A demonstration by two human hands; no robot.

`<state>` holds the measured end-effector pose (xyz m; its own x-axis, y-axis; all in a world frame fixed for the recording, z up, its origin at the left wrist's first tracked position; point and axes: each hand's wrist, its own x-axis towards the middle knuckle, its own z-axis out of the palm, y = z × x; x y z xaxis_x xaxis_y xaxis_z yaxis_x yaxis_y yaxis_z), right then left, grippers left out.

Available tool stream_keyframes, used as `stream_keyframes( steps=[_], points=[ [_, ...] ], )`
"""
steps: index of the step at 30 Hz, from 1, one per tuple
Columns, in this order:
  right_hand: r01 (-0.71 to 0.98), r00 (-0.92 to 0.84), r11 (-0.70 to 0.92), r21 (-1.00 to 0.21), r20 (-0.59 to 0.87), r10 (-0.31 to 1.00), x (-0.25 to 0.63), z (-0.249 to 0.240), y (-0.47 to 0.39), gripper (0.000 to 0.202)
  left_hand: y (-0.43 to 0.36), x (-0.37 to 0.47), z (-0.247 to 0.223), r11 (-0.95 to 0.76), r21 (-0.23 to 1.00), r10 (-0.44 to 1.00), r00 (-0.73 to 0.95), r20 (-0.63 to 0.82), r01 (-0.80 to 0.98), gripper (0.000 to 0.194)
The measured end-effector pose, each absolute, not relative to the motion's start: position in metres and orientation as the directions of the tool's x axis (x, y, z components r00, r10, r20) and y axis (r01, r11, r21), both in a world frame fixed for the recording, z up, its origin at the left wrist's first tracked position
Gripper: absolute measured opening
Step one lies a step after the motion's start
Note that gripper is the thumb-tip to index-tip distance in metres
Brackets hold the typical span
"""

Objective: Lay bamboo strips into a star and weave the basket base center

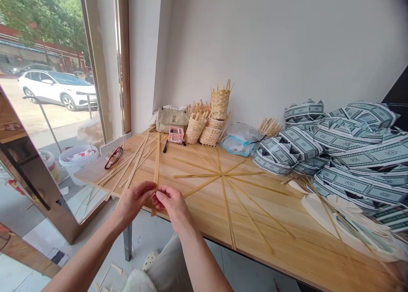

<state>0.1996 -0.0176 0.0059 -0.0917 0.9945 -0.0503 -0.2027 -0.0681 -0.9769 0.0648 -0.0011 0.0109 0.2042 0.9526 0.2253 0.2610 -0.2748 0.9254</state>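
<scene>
A long flat bamboo strip (pixel 157 158) runs from near the handbag toward me, its near end sticking out past the table's front edge. My left hand (pixel 137 198) pinches this strip from the left, fingers closed. From the right, my right hand (pixel 170 200) grips it too, thumb and fingers pressed together, close beside the left. To the right of my hands, thin bamboo strips crossed into a star (pixel 221 174) lie flat on the wooden table (pixel 204 207). Several loose strips (pixel 135 164) are spread on the table to the left.
Woven baskets (pixel 219 105) stand against the wall, beside a beige handbag (pixel 172 118) and a pink box (pixel 176 134). Red glasses (pixel 114 157) lie at the left edge. Patterned woven bundles (pixel 350 151) are piled at right, near pale cut pieces (pixel 331 215). A white bucket (pixel 78 162) stands beyond the glass.
</scene>
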Motion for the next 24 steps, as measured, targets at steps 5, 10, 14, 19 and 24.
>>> stream_keyframes(
  steps=[5, 10, 14, 19, 24],
  points=[
    [0.026, -0.032, 0.058, -0.998, 0.057, 0.998, 0.193, 0.0, -0.02, 0.014, 0.007, 0.058, 0.018, -0.403, 0.789, 0.902, 0.346, 0.258, 0.464, 0.018],
    [0.286, -0.004, 0.178, -0.941, 0.185, 0.983, 0.189, -0.004, -0.023, 0.014, 0.016, 0.054, 0.014, -0.37, 0.843, 0.899, 0.38, 0.219, 0.39, 0.022],
    [0.402, -0.006, 0.233, -0.886, 0.252, 0.968, 0.187, -0.003, -0.025, 0.015, 0.017, 0.055, 0.015, -0.284, 0.902, 0.906, 0.399, 0.141, 0.324, 0.024],
    [0.456, -0.008, 0.267, -0.849, 0.295, 0.955, 0.185, -0.002, -0.026, 0.016, 0.016, 0.058, 0.02, -0.161, 0.952, 0.918, 0.395, 0.047, 0.26, 0.022],
    [0.504, -0.003, 0.293, -0.812, 0.338, 0.941, 0.185, -0.001, -0.027, 0.015, 0.015, 0.057, 0.022, -0.087, 0.979, 0.903, 0.43, -0.001, 0.186, 0.023]
  ],
)
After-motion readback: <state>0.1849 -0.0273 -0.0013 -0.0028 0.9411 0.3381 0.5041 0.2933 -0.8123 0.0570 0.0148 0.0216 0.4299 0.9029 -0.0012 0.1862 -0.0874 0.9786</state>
